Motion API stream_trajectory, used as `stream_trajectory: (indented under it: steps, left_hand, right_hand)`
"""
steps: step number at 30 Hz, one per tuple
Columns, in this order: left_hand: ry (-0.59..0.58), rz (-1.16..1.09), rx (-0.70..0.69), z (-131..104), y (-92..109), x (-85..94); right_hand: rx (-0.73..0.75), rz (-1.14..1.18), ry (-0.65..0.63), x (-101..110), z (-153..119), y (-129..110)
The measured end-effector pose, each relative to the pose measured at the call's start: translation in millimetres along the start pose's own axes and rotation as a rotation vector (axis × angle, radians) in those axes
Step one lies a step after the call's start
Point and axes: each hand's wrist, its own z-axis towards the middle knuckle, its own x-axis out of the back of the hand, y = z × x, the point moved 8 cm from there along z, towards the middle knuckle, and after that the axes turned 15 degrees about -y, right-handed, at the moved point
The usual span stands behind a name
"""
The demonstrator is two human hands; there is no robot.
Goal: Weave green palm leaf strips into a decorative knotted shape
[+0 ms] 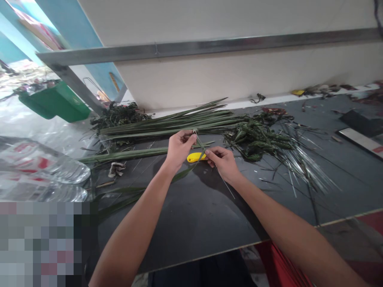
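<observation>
Thumb and fingers of my left hand (181,148) pinch the upper end of a thin green leaf strip (200,138) with a fine wire along it. Lower on the same strip, my right hand (223,161) is closed, and the wire (226,184) sticks out below it toward the table. A long green leaf (182,174) trails from between the hands down to the left. Under the strip lies a yellow-handled tool (195,157) on the dark table. Both hands are close together, just above the table top.
Long leaves (173,121) lie behind my hands. Woven green pieces (260,137) with wire stems (308,167) rest to the right. Plastic-wrapped bottles (42,163) and a green bin (55,101) are at left. A metal rail (209,46) crosses behind the dark table (191,223).
</observation>
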Motion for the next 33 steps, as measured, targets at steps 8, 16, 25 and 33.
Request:
stream_trajectory:
  steps: [8,16,25,33]
  left_hand:
    - [-0.010,0.080,-0.048,3.6,-3.7,1.5]
    - [-0.050,0.117,-0.050,3.4,-1.8,-0.1]
    - [-0.095,0.141,-0.019,2.8,-2.4,-0.2]
    - [-0.145,0.170,0.010,2.0,-4.0,-3.8]
  right_hand:
    - [-0.008,0.014,0.004,0.2,0.0,1.2]
    - [-0.005,0.062,0.018,-0.3,-0.8,0.0]
    - [-0.010,0.045,0.019,2.5,-0.2,3.8]
    - [-0.012,0.075,0.031,0.9,-0.4,1.8]
